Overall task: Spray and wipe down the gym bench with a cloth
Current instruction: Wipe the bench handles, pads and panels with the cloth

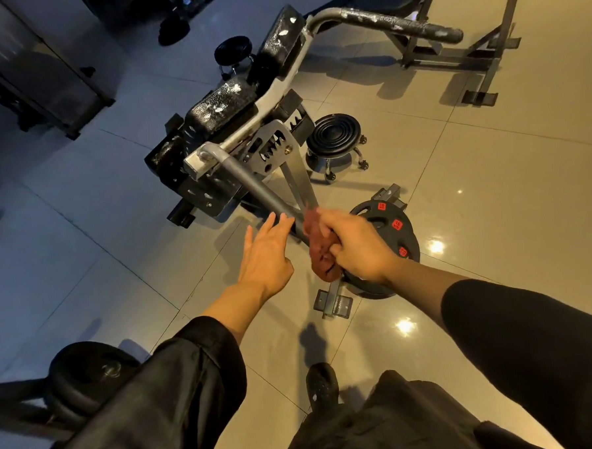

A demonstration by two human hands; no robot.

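White foam is seen on the bench (247, 100) pads, unwiped. The cloth (318, 243) is gripped by the right hand (354, 245) against the grey bar (251, 185); the left hand (267, 256) is spread, empty. Most wiping is judged left.

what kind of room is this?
Most likely a gym: a padded bench on a steel frame, a weight plate with red labels on the tiled floor, and another bench frame behind.
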